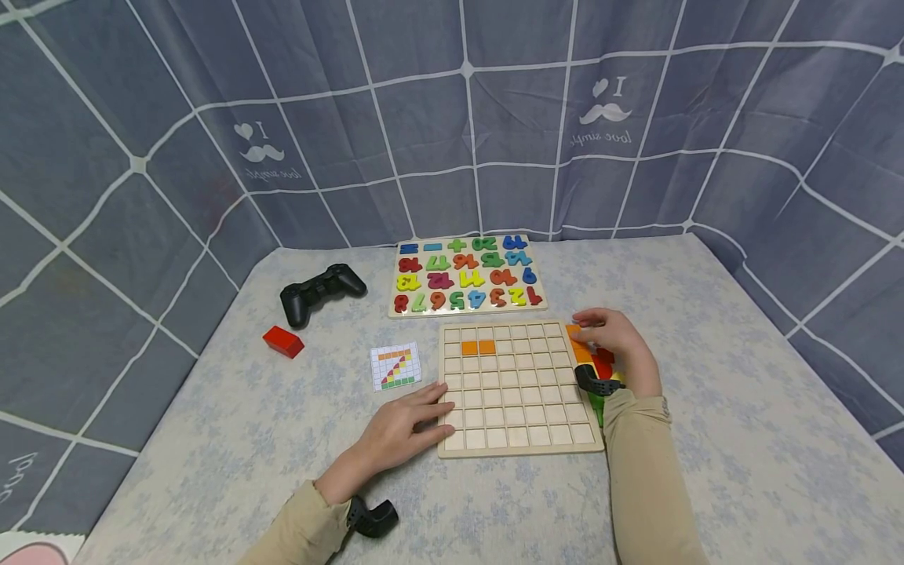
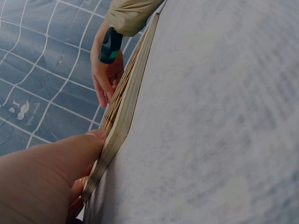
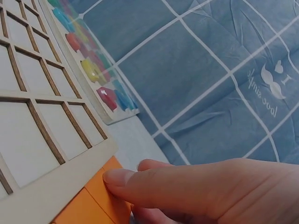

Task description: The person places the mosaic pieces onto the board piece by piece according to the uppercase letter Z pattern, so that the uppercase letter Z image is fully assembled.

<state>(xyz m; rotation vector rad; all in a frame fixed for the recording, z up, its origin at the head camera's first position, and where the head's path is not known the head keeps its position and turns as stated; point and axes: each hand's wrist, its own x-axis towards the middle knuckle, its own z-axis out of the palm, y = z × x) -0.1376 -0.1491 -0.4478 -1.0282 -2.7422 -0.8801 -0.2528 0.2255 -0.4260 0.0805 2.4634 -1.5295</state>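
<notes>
A wooden grid board [image 1: 520, 457] lies in the middle of the table, with two orange square tiles [image 1: 469, 348] side by side in its second row. On its left edge rests my left hand [image 1: 404, 428], fingers spread over the rim; the left wrist view shows the thumb [image 2: 70, 154] against the board's side. My right hand [image 1: 621, 341] is beyond the board's right edge, pinching an orange tile [image 3: 112, 186] between thumb and fingers. More orange, red, yellow and green tiles [image 1: 603, 366] lie there, partly hidden under the wrist. A small pattern card [image 1: 384, 369] lies left of the board.
Behind the grid board lies a number puzzle board [image 1: 466, 312] with colourful pieces. A black game controller [image 1: 321, 290] and a red block [image 1: 283, 342] lie at the left. A blue-grey checked curtain [image 1: 424, 118] surrounds the table's back and sides.
</notes>
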